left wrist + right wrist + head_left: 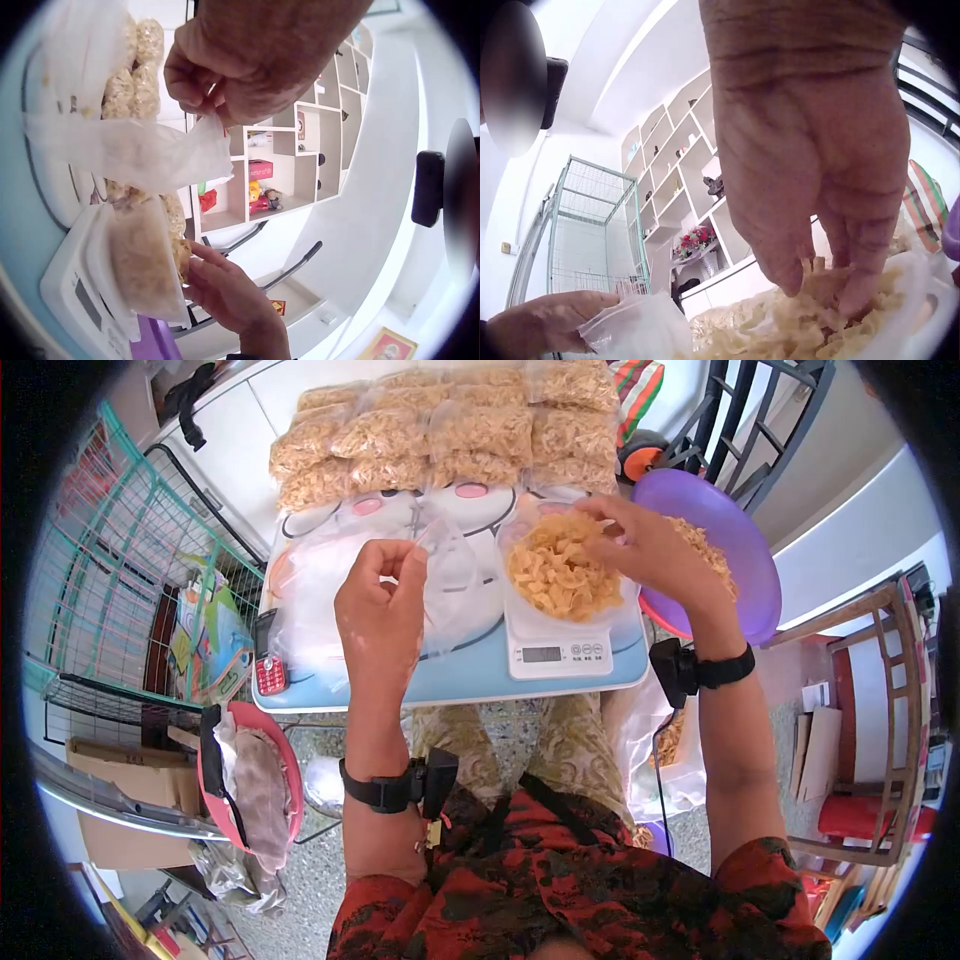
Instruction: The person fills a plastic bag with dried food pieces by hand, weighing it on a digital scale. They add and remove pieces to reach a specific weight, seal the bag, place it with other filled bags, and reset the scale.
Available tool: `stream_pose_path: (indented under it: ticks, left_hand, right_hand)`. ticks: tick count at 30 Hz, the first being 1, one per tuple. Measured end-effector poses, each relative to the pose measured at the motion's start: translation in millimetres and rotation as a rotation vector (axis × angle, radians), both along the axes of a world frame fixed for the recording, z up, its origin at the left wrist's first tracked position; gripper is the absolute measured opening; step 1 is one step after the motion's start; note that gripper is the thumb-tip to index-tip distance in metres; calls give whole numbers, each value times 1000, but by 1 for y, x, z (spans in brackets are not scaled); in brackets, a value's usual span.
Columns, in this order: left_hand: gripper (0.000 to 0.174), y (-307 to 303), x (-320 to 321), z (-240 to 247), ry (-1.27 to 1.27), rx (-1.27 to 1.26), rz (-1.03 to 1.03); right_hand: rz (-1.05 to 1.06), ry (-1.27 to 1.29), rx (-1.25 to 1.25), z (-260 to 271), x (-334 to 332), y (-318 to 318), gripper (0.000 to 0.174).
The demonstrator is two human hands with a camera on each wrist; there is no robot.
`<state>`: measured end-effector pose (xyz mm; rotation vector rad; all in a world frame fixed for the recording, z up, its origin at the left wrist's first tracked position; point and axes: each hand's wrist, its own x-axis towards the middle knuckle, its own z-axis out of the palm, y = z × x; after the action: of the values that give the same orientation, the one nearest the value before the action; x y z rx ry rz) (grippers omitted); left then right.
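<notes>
My left hand (380, 605) pinches the edge of a clear plastic bag (452, 575), which hangs from the fingertips; the left wrist view shows the bag (150, 154) stretching away from that hand (232, 75). A white scale (560, 650) carries a clear container (146, 255) full of pale yellow, crinkled pieces (560, 565). Over the container's right side is my right hand (655, 550), its fingertips down among the pieces. In the right wrist view the thumb and fingers of this hand (817, 165) close round some pieces (817, 300).
Filled bags (450, 430) lie in rows at the table's back. More plastic bags (320, 595) lie at the left, near a red phone (271, 674). A purple basin (755, 560) with more pieces stands right of the table. A green wire cage (110, 560) is at the left.
</notes>
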<state>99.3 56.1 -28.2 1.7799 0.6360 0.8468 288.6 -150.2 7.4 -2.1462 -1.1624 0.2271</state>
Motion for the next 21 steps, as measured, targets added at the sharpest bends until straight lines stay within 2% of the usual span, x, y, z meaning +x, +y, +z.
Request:
stream_pose_path:
  ticks: [3,6,9,12,15,21]
  left_hand:
    - [17,-3,0,3,-1,-17,-9]
    - [18,-5,1,3,3,-26,-29]
    - [19,-6,0,3,20,-14,-44]
    - [20,-9,0,5,26,-14,-42]
    - [19,-8,1,3,4,-13,-43]
    - [18,-7,1,1,-14,-23,-60]
  right_hand:
    - [-39,57,-8,3,-6,3,51]
    - [-42,-85,-38,3,-14,8,60]
    - [40,-213,-101,-3,-12,13,63]
    - [0,-307,-184,-12,-13,18,62]
    - [1,-289,-148,-12,-18,19,57]
    - [-27,-345,-159,-22,-6,17,41]
